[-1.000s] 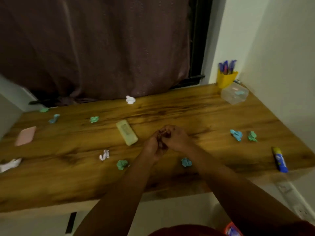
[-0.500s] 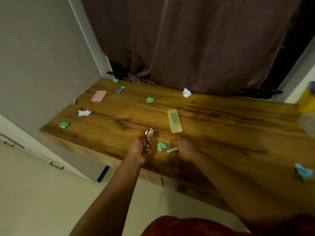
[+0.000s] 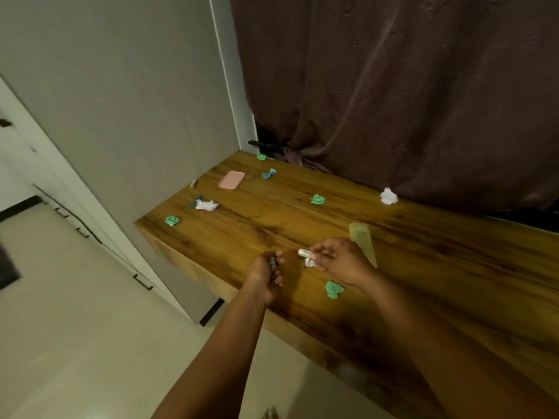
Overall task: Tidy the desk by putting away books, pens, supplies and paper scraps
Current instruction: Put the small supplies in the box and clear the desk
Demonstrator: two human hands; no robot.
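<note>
Over the near edge of the wooden desk (image 3: 423,267) your left hand (image 3: 266,276) curls around a small dark object (image 3: 273,263), too blurred to name. Your right hand (image 3: 338,261) pinches a small white tube (image 3: 304,253) with a white paper scrap (image 3: 310,262) caught beneath the fingers. Just beside that wrist lies a green paper scrap (image 3: 333,289); behind the hand sits a pale yellow case (image 3: 361,237). Farther off, a pink pad (image 3: 231,179) and more crumpled scraps, green (image 3: 318,199) and white (image 3: 388,196), dot the desktop.
</note>
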